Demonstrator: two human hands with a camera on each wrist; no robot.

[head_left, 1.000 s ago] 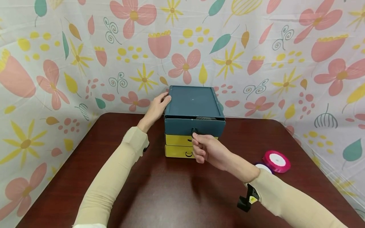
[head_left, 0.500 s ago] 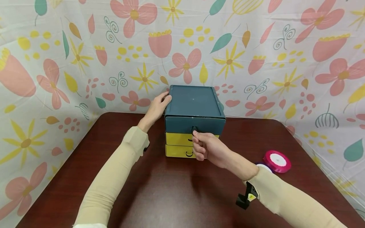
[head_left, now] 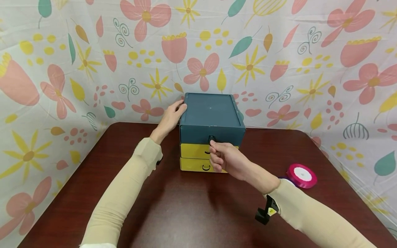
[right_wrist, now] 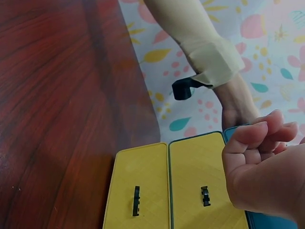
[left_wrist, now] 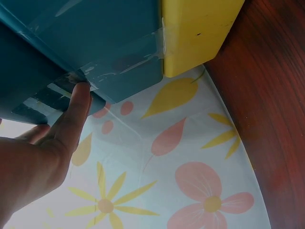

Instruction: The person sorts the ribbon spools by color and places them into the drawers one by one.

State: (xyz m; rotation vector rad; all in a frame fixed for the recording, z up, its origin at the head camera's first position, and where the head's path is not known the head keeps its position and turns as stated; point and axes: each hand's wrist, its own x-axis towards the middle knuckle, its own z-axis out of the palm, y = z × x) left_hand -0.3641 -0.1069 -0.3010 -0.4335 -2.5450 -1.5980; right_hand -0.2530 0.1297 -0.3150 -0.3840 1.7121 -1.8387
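Patterned fabric (head_left: 102, 44) is hanging behind a dark, reddish-brown table (head_left: 192, 206), where a drawer cabinet (head_left: 211, 110) is standing toward the far edge. Its blue top drawer (head_left: 195, 134) is sitting above the middle yellow drawer (head_left: 193, 151) and the bottom yellow drawer (head_left: 190, 164). The right hand (head_left: 229, 158) is pinching the black handle (head_left: 212, 138) of the top drawer between thumb and forefinger, its other fingers curling below; since that hand is hiding the handle in the right wrist view, the exact contact is hard to make out. The left hand (head_left: 168, 120) is grasping nothing; its fairly straight fingers are resting against the cabinet's left side, toward the back, close to some clear tape (left_wrist: 128, 67). With the drawer front looking flush, the step in hand is probably sliding this drawer by its handle. Doing that well is calling for a level, straight movement, because twisting the small handle could be skewing the drawer. Meanwhile, the left hand should be bracing firmly so the whole stack is not sliding or tipping, and should be pressing gently where the tape is running. A magenta ribbon spool (head_left: 302, 175) is lying just beyond the right sleeve (head_left: 316, 206), so that elbow should be travelling carefully.
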